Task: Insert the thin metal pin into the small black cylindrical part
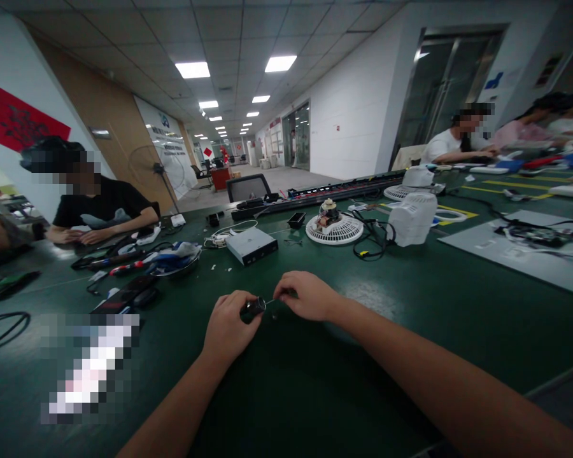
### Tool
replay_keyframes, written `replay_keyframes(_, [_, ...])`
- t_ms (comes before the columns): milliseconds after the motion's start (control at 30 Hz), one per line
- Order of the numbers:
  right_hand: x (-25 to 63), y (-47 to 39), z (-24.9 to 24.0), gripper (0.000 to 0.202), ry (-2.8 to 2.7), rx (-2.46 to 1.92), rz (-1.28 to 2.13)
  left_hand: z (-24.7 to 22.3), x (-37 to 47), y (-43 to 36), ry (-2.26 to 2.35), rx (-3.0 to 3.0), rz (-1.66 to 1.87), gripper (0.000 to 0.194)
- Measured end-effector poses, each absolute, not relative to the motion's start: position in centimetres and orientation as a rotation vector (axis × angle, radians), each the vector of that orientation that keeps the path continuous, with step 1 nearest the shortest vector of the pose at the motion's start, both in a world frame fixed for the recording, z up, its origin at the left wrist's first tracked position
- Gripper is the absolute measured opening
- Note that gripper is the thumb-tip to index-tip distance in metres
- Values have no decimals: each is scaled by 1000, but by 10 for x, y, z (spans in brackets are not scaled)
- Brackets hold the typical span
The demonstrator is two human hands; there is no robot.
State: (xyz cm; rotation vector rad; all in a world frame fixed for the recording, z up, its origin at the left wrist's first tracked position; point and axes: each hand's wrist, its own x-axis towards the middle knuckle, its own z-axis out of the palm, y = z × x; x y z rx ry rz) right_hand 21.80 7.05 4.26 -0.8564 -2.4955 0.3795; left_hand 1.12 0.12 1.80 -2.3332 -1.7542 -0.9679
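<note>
My left hand (229,324) is closed around a small black cylinder (253,308) whose shiny round end faces right. From that end a thin, light-coloured rod or wire (270,301) runs to the fingertips of my right hand (309,296). Those fingers are pinched together on it. Whether the thin piece is fixed in the cylinder cannot be made out. Just below, a tiny dark bit (274,315) shows near the green tabletop (286,394). Both hands are low over the table, close together.
Beyond my hands are a white box-shaped device (251,247), a black tray (296,220), a round white fan grille with a motor (334,230) and a white housing (413,219). Tools and cables lie left, near a blurred bright screen (93,369). A person (105,213) sits far left; others sit right.
</note>
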Motion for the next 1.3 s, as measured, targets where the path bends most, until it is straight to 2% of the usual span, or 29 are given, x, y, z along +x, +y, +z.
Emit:
replay_keyframes(200, [216,72,38,18,-2474,-1112,261,18,11,3,-1862,-2228,-959,15])
replay_keyframes(300, [214,71,37,22,-2441,-1278,338,16,7,4,-1953,-2147,-991,15])
replay_keyframes(567, [199,61,33,18,-2502,-1071,770,12,2,8,-2067,-2091,-1010,18])
replay_keyframes(767, [201,62,32,16,-2508,-1158,779,13,3,7,-2073,-2135,-983,18])
replay_keyframes(933, [208,68,36,32,-2468,-1277,814,14,3,7,-2081,-2145,-973,17])
replay_keyframes(1300, [211,78,35,17,-2264,-1293,928,12,4,8,-1993,-2266,-981,17])
